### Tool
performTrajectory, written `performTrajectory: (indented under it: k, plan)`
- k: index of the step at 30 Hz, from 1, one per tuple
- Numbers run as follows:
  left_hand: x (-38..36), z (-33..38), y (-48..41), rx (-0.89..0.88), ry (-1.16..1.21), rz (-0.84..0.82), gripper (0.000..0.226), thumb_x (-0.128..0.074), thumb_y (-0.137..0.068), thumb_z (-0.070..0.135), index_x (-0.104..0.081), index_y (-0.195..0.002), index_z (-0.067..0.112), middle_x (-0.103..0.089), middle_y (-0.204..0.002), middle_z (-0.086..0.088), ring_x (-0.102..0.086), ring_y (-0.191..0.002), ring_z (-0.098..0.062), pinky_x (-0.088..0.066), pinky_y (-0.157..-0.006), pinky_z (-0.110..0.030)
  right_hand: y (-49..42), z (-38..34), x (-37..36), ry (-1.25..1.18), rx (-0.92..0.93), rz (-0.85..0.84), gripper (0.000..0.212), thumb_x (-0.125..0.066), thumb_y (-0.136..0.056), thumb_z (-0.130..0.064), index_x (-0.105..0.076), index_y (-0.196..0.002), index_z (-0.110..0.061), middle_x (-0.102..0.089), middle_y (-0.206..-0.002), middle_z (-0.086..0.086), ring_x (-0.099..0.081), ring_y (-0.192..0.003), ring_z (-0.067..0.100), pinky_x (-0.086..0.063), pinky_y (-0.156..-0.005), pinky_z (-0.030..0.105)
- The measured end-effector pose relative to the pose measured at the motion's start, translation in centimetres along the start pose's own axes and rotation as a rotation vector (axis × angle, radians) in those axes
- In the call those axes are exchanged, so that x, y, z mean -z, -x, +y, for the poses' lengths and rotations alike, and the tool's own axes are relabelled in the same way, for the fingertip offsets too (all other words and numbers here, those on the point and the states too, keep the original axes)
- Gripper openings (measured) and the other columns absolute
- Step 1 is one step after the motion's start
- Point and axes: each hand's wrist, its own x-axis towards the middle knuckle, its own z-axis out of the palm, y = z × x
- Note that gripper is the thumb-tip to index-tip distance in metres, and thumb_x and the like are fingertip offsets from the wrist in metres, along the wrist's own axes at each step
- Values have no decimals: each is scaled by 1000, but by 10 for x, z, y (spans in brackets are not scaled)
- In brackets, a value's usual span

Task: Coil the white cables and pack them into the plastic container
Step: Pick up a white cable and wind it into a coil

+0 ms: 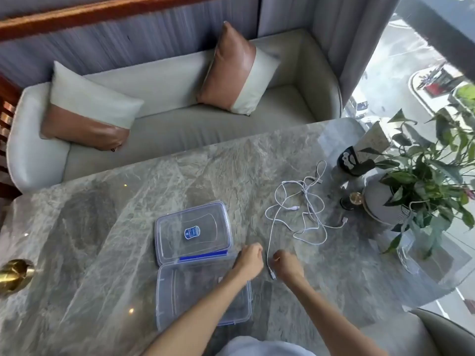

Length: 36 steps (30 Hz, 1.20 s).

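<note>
A tangle of white cables (305, 201) lies loose on the marble table, to the right of centre. One strand runs down from it to my right hand (288, 264), which is shut on the cable near its plug end (272, 274). My left hand (249, 258) is a closed fist just left of that strand; whether it touches the cable is unclear. The clear plastic container (180, 299) lies open under my left forearm, with nothing inside it. Its lid (192, 231), with a blue label, is folded back flat behind it.
A potted plant (416, 181) in a grey pot stands at the table's right edge, with a small dark jar (349, 200) and a black bottle (350, 160) beside it. A sofa with two cushions (239, 70) runs behind the table. A brass object (15, 274) sits far left.
</note>
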Motion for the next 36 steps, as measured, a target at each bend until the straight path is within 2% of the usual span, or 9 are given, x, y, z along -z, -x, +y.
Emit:
performTrajectory:
  k: [6, 11, 15, 20, 26, 28, 31, 34, 36]
  plan:
    - [-41, 7, -11, 177, -62, -126, 26, -45, -91, 9, -57, -114, 4, -62, -121, -22, -58, -115, -39, -48, -93, -42, 4, 15, -29, -23, -66, 28, 24, -50, -92, -27, -62, -106, -11, -65, -116, 13, -62, -108, 33, -50, -83, 38]
    - [-64, 1, -19, 333, 116, -149, 27, -47, -96, 16, -56, -116, 0, -61, -122, -23, -57, -116, -37, -44, -95, -38, -2, 26, -32, -131, -66, 33, 20, -57, -91, -27, -65, -95, -9, -69, -104, 14, -66, -99, 32, -48, -74, 34]
    - [-71, 2, -18, 436, 530, -231, 24, -43, -102, 28, -55, -109, 9, -64, -113, -19, -64, -91, -27, -57, -82, -40, -2, 33, -26, -334, 23, 2, 27, -63, -91, -25, -54, -67, -15, -63, -71, 12, -58, -70, 20, -38, -61, 33]
    - [-42, 9, -8, 402, 759, -154, 13, -37, -103, 10, -44, -92, 9, -56, -80, -11, -57, -64, -18, -57, -59, -35, 19, 41, 0, -527, 218, -31, 10, -61, -91, -1, -69, -92, -7, -69, -88, 10, -65, -80, 22, -55, -80, 45]
    - [54, 43, 30, 53, 697, -121, 16, -34, -104, 7, -46, -94, 5, -60, -78, -6, -49, -50, -11, -40, -47, -17, 32, -5, 88, -334, 661, 222, 61, -59, -94, 0, -40, -148, -17, -36, -142, -5, -63, -94, 17, -49, -83, 17]
    - [98, 63, 50, -126, 729, -143, 18, -35, -104, 6, -47, -91, 5, -57, -76, -5, -44, -47, -9, -37, -49, -17, 36, -34, 118, -285, 788, 272, 51, -61, -95, -9, -47, -144, -15, -43, -140, -4, -64, -96, 16, -52, -85, 21]
    - [166, 104, 81, -411, 772, -142, 16, -36, -104, 7, -46, -92, 4, -50, -74, -5, -41, -48, -8, -37, -50, -17, 37, -73, 161, -316, 864, 355, 20, -58, -95, -5, -66, -114, -5, -70, -106, 7, -68, -84, 18, -55, -76, 29]
    - [226, 147, 114, -673, 889, -151, 16, -36, -103, 6, -45, -89, 7, -49, -68, -1, -38, -48, -9, -36, -51, -19, 34, -94, 194, -430, 792, 405, 18, -53, -93, 5, -67, -95, -7, -69, -87, 4, -65, -71, 14, -52, -67, 18]
    - [257, 172, 136, -846, 976, -218, 16, -37, -101, 6, -45, -88, 8, -50, -67, 1, -39, -48, -8, -37, -53, -22, 30, -97, 206, -445, 707, 414, 17, -56, -92, 3, -63, -86, -11, -68, -82, 5, -65, -72, 20, -57, -70, 29]
